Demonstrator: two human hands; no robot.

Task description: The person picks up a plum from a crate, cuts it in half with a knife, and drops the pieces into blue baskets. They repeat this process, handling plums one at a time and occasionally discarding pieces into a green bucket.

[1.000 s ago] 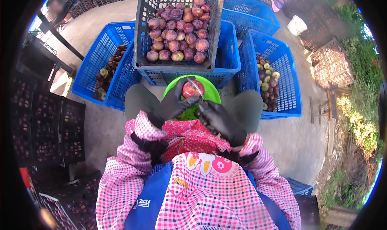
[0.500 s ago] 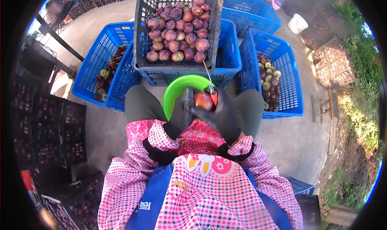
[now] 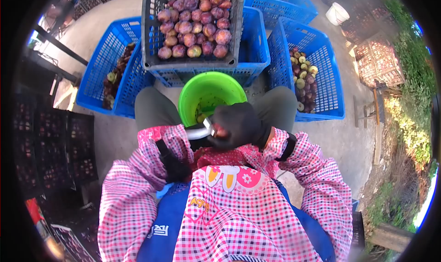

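Note:
My right hand (image 3: pixel 238 126), in a black glove, is closed around a red-handled knife (image 3: pixel 220 131) in front of my lap. Its shiny metal part points left and is smeared by motion. My left hand (image 3: pixel 198 143), also black-gloved, lies low beside it. The knife and my right hand cover most of it, so its fingers are hidden. Just beyond both hands, a bright green bucket (image 3: pixel 184 90) stands between my knees with small bits at its bottom. A black crate (image 3: pixel 148 32) of whole plums (image 3: pixel 196 27) rests tilted on a blue crate behind the bucket.
To the left, a blue crate (image 3: pixel 94 94) holds dark, split fruit. Another blue crate (image 3: pixel 331 73) at the right contains cut plums (image 3: pixel 303 80). A white bucket (image 3: pixel 337 14) stands farther back. Dark stacked crates (image 3: pixel 50 147) line the left side.
The whole plum earlier held between my hands is no longer visible. Both hands have moved lower, uncovering the bucket's inside. The knife has swung from pointing up to pointing left.

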